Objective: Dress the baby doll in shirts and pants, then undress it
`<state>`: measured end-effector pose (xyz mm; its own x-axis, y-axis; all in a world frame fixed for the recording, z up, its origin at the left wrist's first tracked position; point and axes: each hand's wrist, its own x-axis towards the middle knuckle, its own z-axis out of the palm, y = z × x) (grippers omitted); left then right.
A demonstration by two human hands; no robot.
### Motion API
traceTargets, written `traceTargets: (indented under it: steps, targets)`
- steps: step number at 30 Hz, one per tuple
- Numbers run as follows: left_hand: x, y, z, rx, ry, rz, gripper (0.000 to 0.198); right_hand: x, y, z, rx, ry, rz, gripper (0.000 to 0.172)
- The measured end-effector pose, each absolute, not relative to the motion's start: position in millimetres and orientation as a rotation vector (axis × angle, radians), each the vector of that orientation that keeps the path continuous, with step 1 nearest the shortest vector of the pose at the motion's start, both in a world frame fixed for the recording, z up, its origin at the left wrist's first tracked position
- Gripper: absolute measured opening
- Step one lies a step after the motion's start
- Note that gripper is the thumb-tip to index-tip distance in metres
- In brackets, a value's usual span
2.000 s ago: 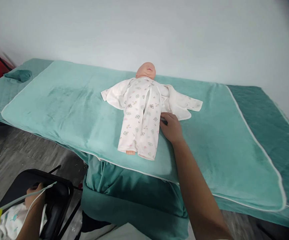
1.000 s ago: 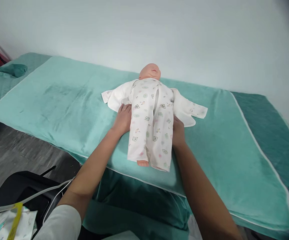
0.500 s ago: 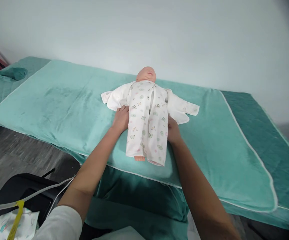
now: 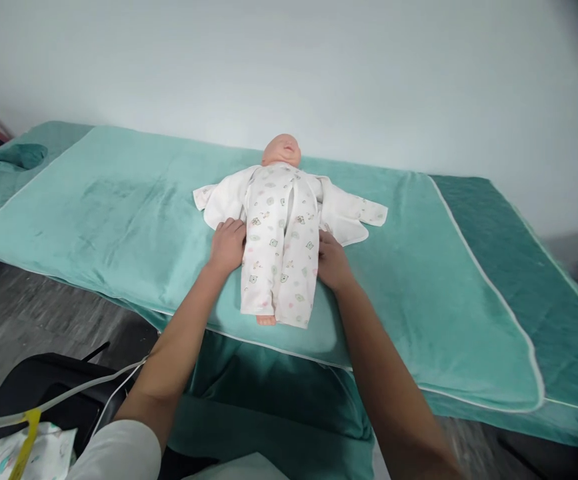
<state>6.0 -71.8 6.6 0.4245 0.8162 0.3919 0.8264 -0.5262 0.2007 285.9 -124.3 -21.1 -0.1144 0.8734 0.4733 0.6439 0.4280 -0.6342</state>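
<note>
Left hand [image 4: 229,245], down by the black chair [image 4: 76,367] at seven o'clock in the view two seconds ago, now rests on the bed at the doll's eight o'clock, touching the side edge of the printed trousers [image 4: 281,247]. The right hand [image 4: 333,260] was already beside the cloth then and remains there, at the doll's four o'clock. So the doll [image 4: 281,151], which had one hand by it, is now flanked by both at mid-leg height.

Each grip has its fingers turned in at the cloth's side edge; thumbs and fingertips are partly hidden, so I cannot tell whether either pinches fabric or only lies against it.

The doll lies face up on the green sheet [image 4: 119,207], head at twelve, toes [image 4: 266,320] showing under one trouser hem at six. The trousers cover its front from neck down, and the white top [image 4: 345,207] spreads beneath, its sleeves out toward three and nine. The clothes look laid much as before, so the change is one of hand position rather than dressing.
</note>
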Motion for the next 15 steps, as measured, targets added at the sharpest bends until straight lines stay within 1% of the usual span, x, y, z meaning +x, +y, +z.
traceTargets:
  steps: [3, 6, 8, 9, 10, 12, 13, 15]
  targets:
    - [1.6, -74.4, 4.9, -2.748, -1.516, -0.817, 0.020, 288.0, -141.2, -16.2, -1.284, -1.915, 0.320, 0.019]
    - [-7.6, -68.1, 2.0, -2.805, -1.664, -1.159, 0.020, 293.9, -150.2, -11.3, -1.294, -1.918, 0.355, 0.021]
    - [-17.2, -57.6, -0.8, -2.578, -1.863, -1.453, 0.021, 303.8, -147.9, -9.4, -1.357, -1.804, 0.336, 0.018]
    - [-22.3, -51.1, -2.3, -2.384, -1.984, -1.545, 0.022, 310.8, -144.5, -8.8, -1.434, -1.711, 0.274, 0.019]
    - [-27.0, -44.4, -3.6, -2.176, -2.114, -1.582, 0.024, 318.7, -140.0, -8.3, -1.544, -1.601, 0.184, 0.023]
    - [-33.5, -32.5, -5.2, -1.876, -2.364, -1.518, 0.029, 335.2, -129.9, -6.7, -1.815, -1.399, 0.014, 0.038]
    - [-34.9, -28.2, -5.3, -1.821, -2.465, -1.438, 0.032, 342.5, -124.8, -5.3, -1.952, -1.331, -0.019, 0.043]
    - [-34.4, -24.0, -3.9, -1.832, -2.575, -1.257, 0.037, 353.1, -115.2, -0.9, -2.186, -1.278, 0.047, 0.047]
